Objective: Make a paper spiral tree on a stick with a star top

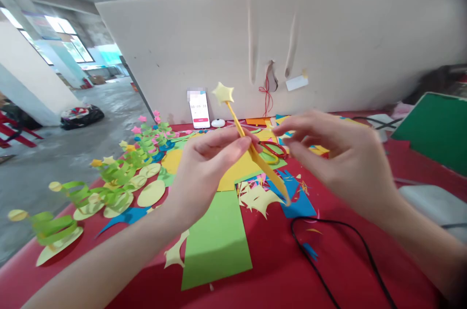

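My left hand [204, 168] pinches a yellow paper piece [268, 171] between thumb and fingers. A small pale yellow star [223, 93] sits at its upper end, and its broader lower part is seen nearly edge-on. To the right, my right hand [328, 148] is raised beside it with thumb and fingertips curved but apart. Its fingers are slightly blurred, and I make out nothing held in them. Behind the hands lie red-and-yellow-handled scissors [273, 151], their blades hidden. Below is a green paper sheet [219, 241], with yellow paper [229, 172] partly over it.
Several green paper spirals on pale oval bases [60, 245] line the table's left side. Blue paper [299, 199] and pale yellow scraps [259, 199] lie in the middle. A black cable [343, 222] crosses at right. A phone [199, 109] leans against the white board [204, 46].
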Demonstrator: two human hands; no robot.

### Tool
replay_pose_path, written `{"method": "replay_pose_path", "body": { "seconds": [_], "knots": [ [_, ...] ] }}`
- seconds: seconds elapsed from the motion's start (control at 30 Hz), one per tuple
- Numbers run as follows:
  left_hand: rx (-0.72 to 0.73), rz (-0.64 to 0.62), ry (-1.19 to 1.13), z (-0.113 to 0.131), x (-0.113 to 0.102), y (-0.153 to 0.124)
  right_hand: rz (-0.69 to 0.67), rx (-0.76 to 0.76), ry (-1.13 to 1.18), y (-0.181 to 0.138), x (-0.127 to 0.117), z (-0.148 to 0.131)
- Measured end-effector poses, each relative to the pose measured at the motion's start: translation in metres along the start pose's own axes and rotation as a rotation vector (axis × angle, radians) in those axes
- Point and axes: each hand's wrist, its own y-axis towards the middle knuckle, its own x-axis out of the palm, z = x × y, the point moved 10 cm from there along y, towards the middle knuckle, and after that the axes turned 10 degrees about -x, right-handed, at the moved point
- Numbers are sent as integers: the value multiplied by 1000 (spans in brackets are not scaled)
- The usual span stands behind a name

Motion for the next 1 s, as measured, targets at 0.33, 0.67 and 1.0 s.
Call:
{"method": "replay_pose_path", "body": {
  "seconds": [0.33,0.67,1.0],
  "knots": [
    [-142,-225,235,-20,32,-9,-106,376,612,-9,26,19],
    [-194,-94,173,-24,19,-7,-24,396,663,-14,25,27],
    [-243,-244,87,-30,29,-8,-68,435,724,-16,30,21]
  ]
}}
